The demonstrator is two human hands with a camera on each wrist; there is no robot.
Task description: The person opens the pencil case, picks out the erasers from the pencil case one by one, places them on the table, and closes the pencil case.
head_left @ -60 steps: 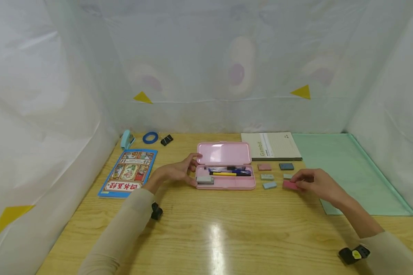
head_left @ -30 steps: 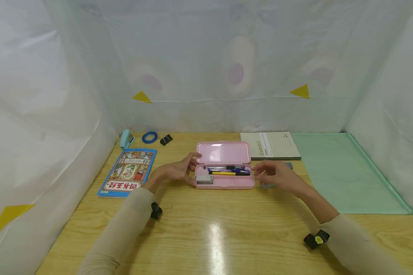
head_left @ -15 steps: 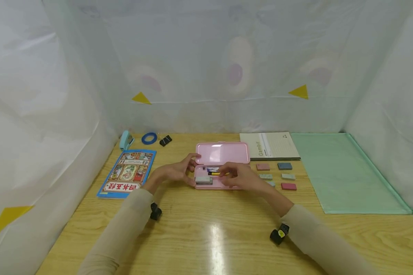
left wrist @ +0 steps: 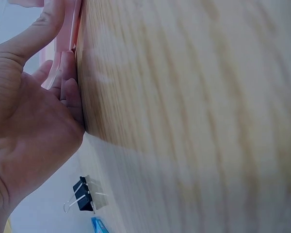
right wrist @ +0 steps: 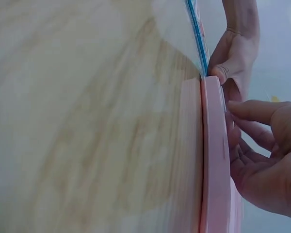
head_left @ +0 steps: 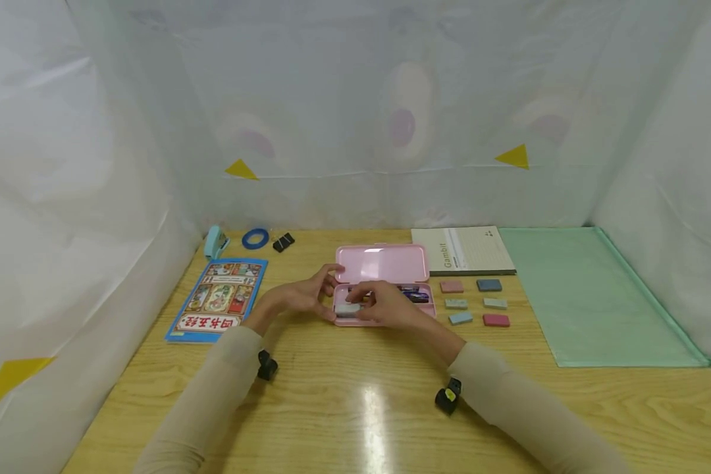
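An open pink pencil case (head_left: 421,318) lies on the wooden table, its lid (head_left: 385,263) folded back. My left hand (head_left: 302,295) holds the case's left end, thumb at the front corner and fingers by the hinge side. Inside sits a pale grey eraser (head_left: 345,309) in the left front part. My right hand (head_left: 391,306) reaches into the case with thumb and fingertips right at this eraser; I cannot tell whether they grip it. Pens (head_left: 416,297) lie along the back, partly hidden by the right hand. In the right wrist view, that hand's thumb (right wrist: 252,110) hangs over the case edge.
Several small eraser-like blocks (head_left: 457,304) stand in two columns right of the case. Behind them is a notebook (head_left: 474,250), with a green mat (head_left: 598,303) to the right. On the left lie a blue booklet (head_left: 219,296), stapler (head_left: 215,241), tape roll (head_left: 255,238) and binder clip (head_left: 283,242).
My right hand has let go of a red block at the front of the right column and moved left into the case, to the grey eraser. The left hand has stayed on the case.
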